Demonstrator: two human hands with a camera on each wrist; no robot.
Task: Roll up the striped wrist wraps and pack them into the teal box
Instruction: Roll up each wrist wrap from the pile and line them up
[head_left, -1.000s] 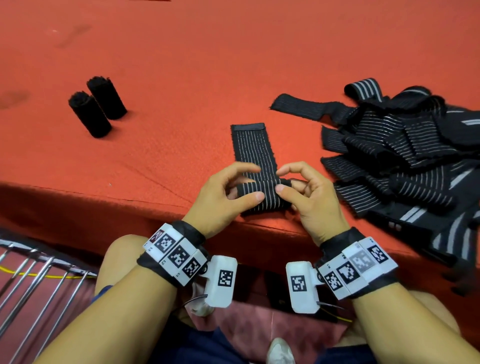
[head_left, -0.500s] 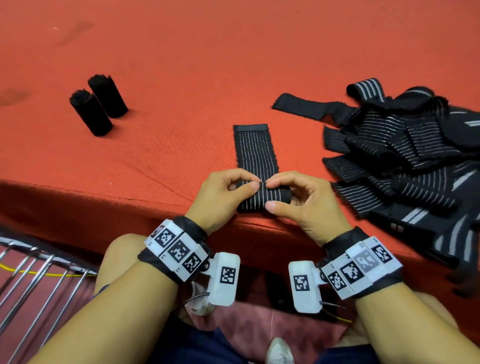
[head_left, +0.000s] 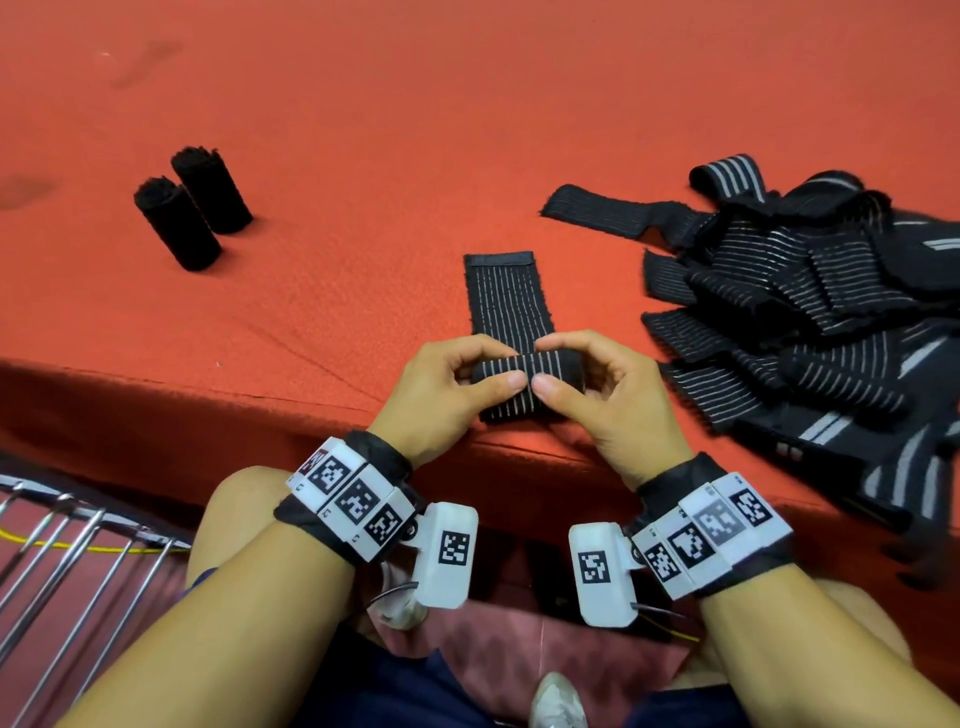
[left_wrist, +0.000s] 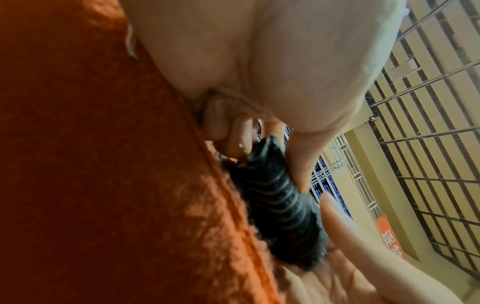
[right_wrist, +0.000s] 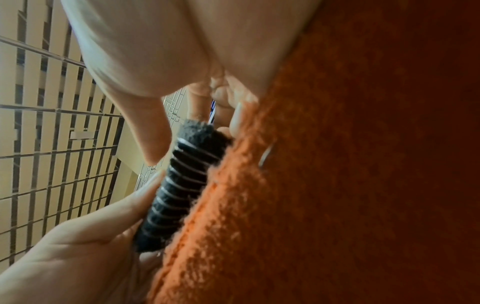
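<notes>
A black wrist wrap (head_left: 509, 306) with thin white stripes lies on the red felt table (head_left: 363, 130), its near end wound into a roll (head_left: 524, 369) at the table's front edge. My left hand (head_left: 457, 389) pinches the roll's left half between thumb and fingers, and my right hand (head_left: 597, 389) pinches its right half. Both thumbs meet on the roll's near side. The left wrist view has the roll (left_wrist: 280, 207) against the felt under the thumb, and the right wrist view has the roll (right_wrist: 182, 181) likewise. No teal box is in view.
Two finished black rolls (head_left: 192, 213) lie at the left of the table. A heap of loose striped wraps (head_left: 810, 322) fills the right side. A metal wire rack (head_left: 67, 551) stands low at the left, beside my knees.
The roll has grown and moved away from me along the strip, so the flat part is shorter. Both hands shifted their fingers forward over it.
</notes>
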